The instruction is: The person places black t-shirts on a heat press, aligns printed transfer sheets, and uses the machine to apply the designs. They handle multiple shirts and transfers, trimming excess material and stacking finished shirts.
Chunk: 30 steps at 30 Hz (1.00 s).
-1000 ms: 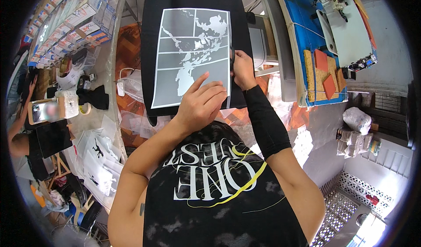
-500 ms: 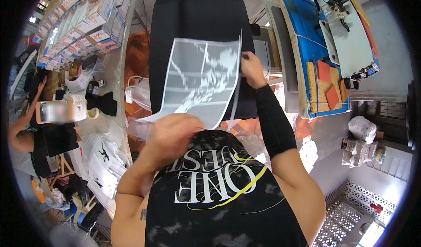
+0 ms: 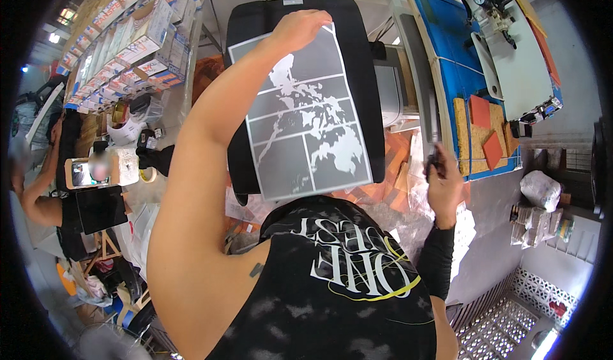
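A grey sheet of printed film [image 3: 306,123] with white borders and white map-like shapes lies on a black padded board [image 3: 365,34]. My left arm reaches across its left side. At the far right corner of the sheet, my left hand [image 3: 300,29] has its fingers closed on the film. My right hand [image 3: 445,191] is off to the right of the board, wrapped round the dark handle of what looks like a knife [image 3: 435,154]. Its thin blade points away from me; the exact kind is hard to make out.
Stacked cardboard boxes [image 3: 150,31] stand on a table at the left, with a tape roll [image 3: 147,175] nearer. On the left another person's arm [image 3: 43,168] shows. At the right are a blue panel [image 3: 450,82], orange pads [image 3: 480,112] and an air regulator [image 3: 491,2].
The film, lifted and curled before, now lies flat on the board. My left hand has gone from the near edge to the far corner. My right hand has moved away rightward and nearer.
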Available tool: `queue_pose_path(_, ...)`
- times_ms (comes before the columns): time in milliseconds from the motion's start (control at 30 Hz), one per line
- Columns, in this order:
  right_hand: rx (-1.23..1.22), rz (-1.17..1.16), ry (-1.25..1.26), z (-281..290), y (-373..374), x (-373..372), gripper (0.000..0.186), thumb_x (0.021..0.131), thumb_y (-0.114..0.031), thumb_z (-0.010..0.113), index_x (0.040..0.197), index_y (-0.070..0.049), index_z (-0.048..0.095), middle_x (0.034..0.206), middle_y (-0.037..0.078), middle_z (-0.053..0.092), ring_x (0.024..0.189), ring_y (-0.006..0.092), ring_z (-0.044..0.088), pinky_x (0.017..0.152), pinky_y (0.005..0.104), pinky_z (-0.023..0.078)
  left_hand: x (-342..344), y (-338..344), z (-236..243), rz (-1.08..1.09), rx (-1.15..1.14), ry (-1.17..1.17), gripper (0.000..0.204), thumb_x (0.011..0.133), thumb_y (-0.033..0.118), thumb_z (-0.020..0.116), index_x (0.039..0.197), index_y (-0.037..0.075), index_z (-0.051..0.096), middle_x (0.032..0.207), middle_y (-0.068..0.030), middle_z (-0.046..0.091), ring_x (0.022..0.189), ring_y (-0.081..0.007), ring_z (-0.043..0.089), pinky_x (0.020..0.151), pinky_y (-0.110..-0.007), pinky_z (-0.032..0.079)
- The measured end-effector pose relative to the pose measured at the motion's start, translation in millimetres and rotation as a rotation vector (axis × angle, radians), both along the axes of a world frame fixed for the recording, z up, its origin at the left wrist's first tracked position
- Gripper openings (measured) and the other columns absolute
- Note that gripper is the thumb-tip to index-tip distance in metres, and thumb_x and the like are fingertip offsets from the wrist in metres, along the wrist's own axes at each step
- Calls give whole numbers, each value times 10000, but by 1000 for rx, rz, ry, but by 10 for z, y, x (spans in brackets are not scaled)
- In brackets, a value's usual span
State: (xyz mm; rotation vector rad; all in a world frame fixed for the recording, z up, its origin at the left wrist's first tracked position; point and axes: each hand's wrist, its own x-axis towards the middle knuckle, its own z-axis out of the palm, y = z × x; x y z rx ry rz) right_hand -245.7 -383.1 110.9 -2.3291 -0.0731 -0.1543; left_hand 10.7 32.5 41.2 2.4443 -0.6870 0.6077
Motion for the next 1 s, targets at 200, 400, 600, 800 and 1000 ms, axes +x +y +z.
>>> queue_pose_path(200,-92,-141,-386,807,-668,279,438,914,85,655,1338,-23,665,1154,107,744,1010,152,703,913,330,559,46,-76,-111,59,-178,-233,212,974,159,636,1167,104,705,1143,-120,711,1024,-371,672,870,-451,553)
queue_pose_path(400,-951,-232,-597,2094,-2543,1779,347,1041,-206,558,1330,-53,673,1218,184,730,1105,312,717,942,361,535,-1930,413,-51,309,-25,124,198,924,122,683,1106,47,698,1180,-168,679,1179,-381,624,1078,-506,443)
queue_pose_path(600,-913,-24,-183,2499,-3482,3875,367,1050,-164,490,1325,20,650,1294,206,694,1208,295,661,1053,362,474,-2908,193,-552,267,256,330,620,952,440,647,1478,131,536,1597,-182,402,1515,-391,309,1237,-592,184)
queue_pose_path(800,-1253,-468,-407,2451,-1861,2867,395,1020,-305,560,1308,-62,681,1301,193,680,1183,364,655,1007,418,496,-2689,216,-526,330,333,468,694,960,535,595,1532,162,473,1639,-174,340,1548,-393,232,1233,-642,99)
queue_pose_path(1000,-537,359,-562,704,281,1751,241,917,-114,722,1152,-64,701,1125,141,712,1080,331,665,962,404,517,-2296,334,-650,300,277,341,697,968,535,584,1523,129,474,1635,-201,335,1545,-401,235,1234,-638,105)
